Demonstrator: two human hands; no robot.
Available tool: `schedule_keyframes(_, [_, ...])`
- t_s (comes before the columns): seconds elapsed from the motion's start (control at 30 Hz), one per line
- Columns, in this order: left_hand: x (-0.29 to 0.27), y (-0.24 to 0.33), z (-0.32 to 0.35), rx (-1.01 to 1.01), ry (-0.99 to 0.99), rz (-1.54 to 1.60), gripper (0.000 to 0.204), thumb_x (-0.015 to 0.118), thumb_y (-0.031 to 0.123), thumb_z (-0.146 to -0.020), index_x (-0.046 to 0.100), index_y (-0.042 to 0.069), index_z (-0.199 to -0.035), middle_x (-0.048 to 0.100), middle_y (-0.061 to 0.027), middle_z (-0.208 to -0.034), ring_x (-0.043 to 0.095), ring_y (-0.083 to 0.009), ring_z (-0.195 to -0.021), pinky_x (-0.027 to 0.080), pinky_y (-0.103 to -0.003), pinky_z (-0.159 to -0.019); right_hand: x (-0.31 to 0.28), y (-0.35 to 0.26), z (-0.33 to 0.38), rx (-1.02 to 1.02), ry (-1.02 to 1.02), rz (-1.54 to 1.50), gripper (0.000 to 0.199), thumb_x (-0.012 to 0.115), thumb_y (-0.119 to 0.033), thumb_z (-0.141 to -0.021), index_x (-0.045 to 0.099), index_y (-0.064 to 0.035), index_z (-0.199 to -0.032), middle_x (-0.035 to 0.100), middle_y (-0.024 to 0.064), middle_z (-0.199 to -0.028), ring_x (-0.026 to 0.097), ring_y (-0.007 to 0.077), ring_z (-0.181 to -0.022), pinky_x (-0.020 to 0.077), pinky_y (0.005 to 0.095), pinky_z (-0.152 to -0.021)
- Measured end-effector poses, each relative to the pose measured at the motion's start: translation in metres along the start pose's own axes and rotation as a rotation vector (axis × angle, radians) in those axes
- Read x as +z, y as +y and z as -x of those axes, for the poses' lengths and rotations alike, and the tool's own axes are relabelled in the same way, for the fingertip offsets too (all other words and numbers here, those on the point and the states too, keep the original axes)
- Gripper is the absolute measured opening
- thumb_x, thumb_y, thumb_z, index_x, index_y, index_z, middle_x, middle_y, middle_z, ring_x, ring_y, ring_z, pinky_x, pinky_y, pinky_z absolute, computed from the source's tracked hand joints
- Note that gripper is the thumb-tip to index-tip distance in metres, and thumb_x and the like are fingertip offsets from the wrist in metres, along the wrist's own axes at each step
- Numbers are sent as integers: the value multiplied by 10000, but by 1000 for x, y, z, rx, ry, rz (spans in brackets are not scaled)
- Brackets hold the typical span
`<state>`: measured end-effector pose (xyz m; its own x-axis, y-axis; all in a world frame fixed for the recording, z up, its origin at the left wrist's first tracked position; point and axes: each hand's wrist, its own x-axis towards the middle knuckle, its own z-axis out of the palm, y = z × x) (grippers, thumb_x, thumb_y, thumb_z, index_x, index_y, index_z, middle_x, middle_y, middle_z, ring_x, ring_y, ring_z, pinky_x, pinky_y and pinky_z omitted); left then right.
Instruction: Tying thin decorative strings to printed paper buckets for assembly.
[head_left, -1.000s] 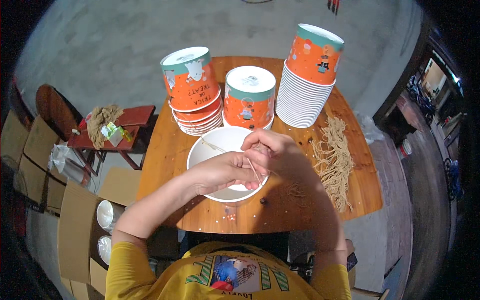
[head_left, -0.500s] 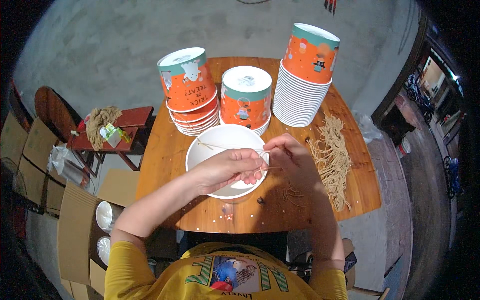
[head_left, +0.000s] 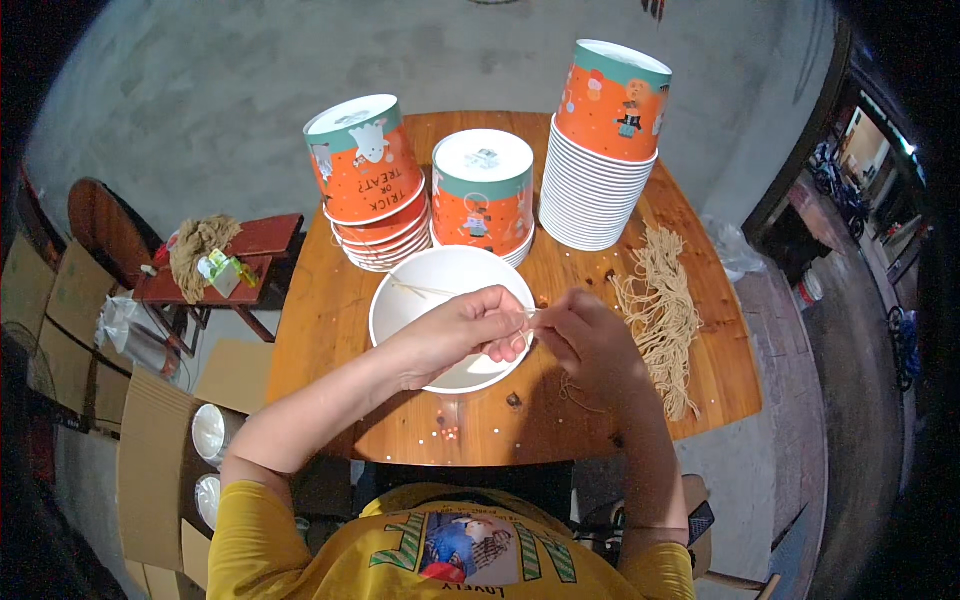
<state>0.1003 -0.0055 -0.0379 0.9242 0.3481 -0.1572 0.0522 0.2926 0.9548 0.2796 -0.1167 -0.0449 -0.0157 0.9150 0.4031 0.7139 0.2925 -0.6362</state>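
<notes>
A white paper bucket (head_left: 400,318) stands mouth up on the wooden table in front of me. Thin tan cord (head_left: 420,291) runs from its left inner wall toward my hands. My left hand (head_left: 482,322) is over the bucket's right half, thumb and fingers pinched on the cord. Close against it at the right rim, my right hand (head_left: 592,342) pinches the cord too, back of the hand upward. The fingers hide most of the cord between them. A loose bundle of tan cords (head_left: 660,320) lies right of my right hand.
Upside-down orange buckets stand stacked behind: a left stack (head_left: 365,165), a middle one (head_left: 484,200) and a tall right one (head_left: 600,180). Small bits and loose cord lie on the table (head_left: 350,425). A red bench (head_left: 262,240) and cardboard boxes (head_left: 155,450) are at left.
My hands have come closer together at the bucket's right rim, and my right hand has lowered slightly. The cord stretched across the bucket has slackened. The view has shifted a little.
</notes>
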Motion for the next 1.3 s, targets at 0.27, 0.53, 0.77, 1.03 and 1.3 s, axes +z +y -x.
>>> schedule_keyframes(0.27, [3,-1,-4,-62,26,-37,124,495,183,-976,496,67,-932,574,-4,-825,541,-59,-692,461,-206,-670,0,15,-4,-331,129,186,182,663,18,-701,551,-32,-836,524,116,-780,561,300,-736,467,370,-623])
schedule_keyframes(0.53, [2,4,-6,-228,11,195,61,563,108,-921,533,60,-942,597,-5,-827,572,-53,-689,493,-185,-667,3,0,3,-16,125,-152,126,678,12,-665,578,-31,-730,508,100,-822,536,229,-760,449,324,-628])
schedule_keyframes(0.77, [-4,3,-10,-290,-105,409,113,589,62,-903,537,47,-1002,632,-31,-878,621,-107,-768,520,-212,-713,15,0,11,-157,214,-62,123,728,-21,-677,636,-59,-749,472,35,-790,482,181,-714,409,294,-615])
schedule_keyframes(1.03, [-4,5,-7,-280,-87,447,97,572,29,-902,552,48,-994,642,-83,-961,621,-139,-840,513,-233,-745,7,6,18,-153,171,-100,257,714,2,-688,722,-134,-905,434,15,-710,458,167,-679,373,280,-615])
schedule_keyframes(1.3, [-1,6,-7,-324,-44,464,117,598,-3,-872,559,36,-976,632,-75,-942,622,-141,-841,522,-241,-747,-4,2,17,-152,78,-117,184,683,4,-724,700,-93,-880,469,21,-702,481,160,-670,389,285,-614])
